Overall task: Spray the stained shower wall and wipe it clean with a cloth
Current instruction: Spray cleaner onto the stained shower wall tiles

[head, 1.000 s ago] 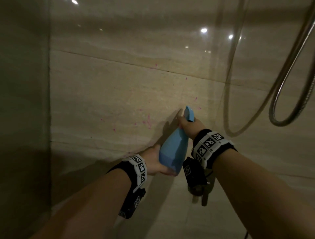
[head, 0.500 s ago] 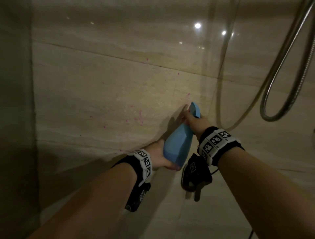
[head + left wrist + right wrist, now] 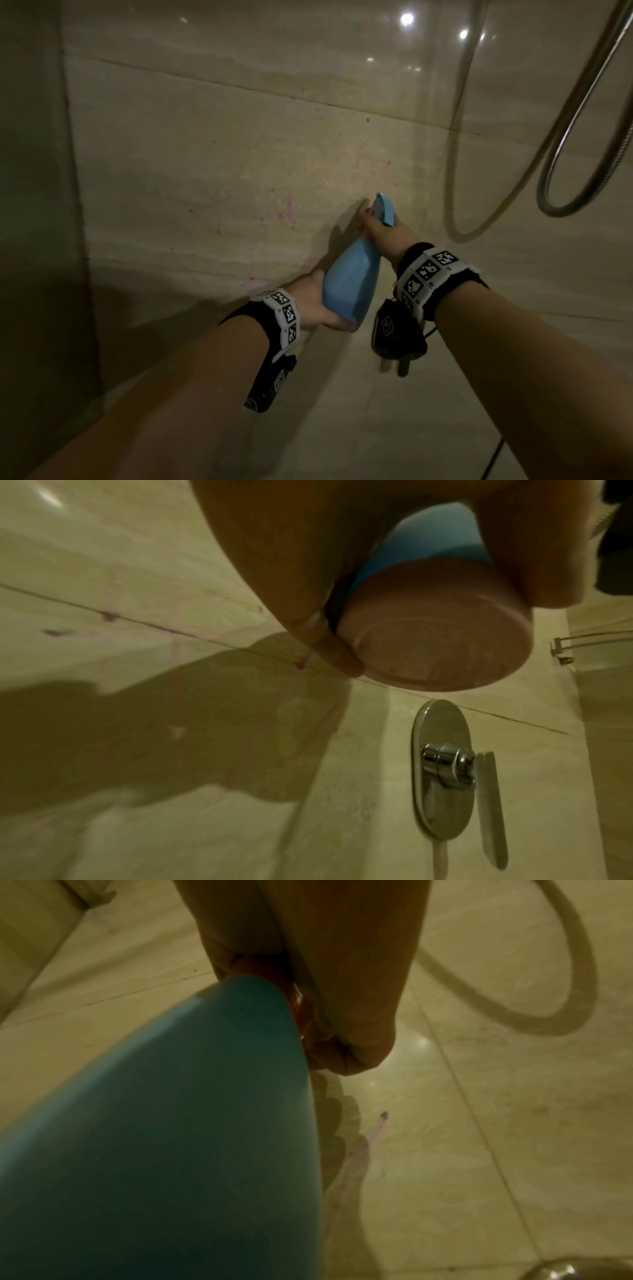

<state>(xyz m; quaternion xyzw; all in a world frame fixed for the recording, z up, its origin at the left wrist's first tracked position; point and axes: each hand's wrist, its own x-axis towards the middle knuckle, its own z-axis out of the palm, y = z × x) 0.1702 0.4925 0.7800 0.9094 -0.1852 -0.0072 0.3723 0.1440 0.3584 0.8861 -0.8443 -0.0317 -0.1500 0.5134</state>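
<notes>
While the left hand (image 3: 313, 303) cups the base of the blue spray bottle (image 3: 351, 277), fingers curled round its bottom edge, the right hand (image 3: 383, 231) grips the neck at the trigger head. Bottle is tilted, nozzle up, close to the beige tiled shower wall (image 3: 239, 154); pink stain specks (image 3: 289, 212) lie left of the nozzle. Metal shower hose (image 3: 582, 164) loops at far right.
</notes>
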